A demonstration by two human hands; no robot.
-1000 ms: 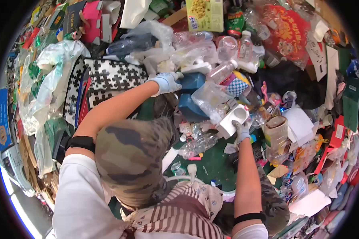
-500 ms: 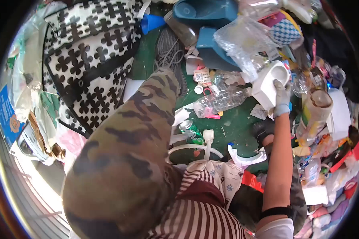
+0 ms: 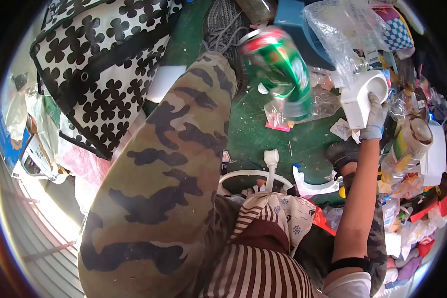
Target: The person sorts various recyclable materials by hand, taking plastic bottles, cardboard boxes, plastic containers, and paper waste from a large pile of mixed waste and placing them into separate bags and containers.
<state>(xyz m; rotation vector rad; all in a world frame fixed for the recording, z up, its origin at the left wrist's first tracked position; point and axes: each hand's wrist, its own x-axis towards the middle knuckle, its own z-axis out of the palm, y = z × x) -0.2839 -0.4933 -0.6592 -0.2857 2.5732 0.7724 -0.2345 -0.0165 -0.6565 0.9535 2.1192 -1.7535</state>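
Note:
My right hand [image 3: 375,116], in a pale grey work glove, grips the near edge of a hollow white plastic piece [image 3: 358,102], its fingers inside the round opening. A green drink can [image 3: 280,72] with a red and silver end hangs in the air, blurred and large, with no hand on it. Behind the can, partly hidden, lies a clear plastic bottle [image 3: 323,105] on the green floor. Out of the picture is my left hand.
At the left stands a black-and-white patterned bag [image 3: 102,79]. My camouflage-covered leg [image 3: 169,149] crosses the middle. A blue plastic container [image 3: 295,20] and clear plastic film [image 3: 340,35] lie at the top. Mixed waste, including a clear jar [image 3: 407,149], is piled along the right.
The green can has left its spot on the floor and is now up in the air. The view has shifted, so the scene sits differently. My right hand keeps its hold on the white piece.

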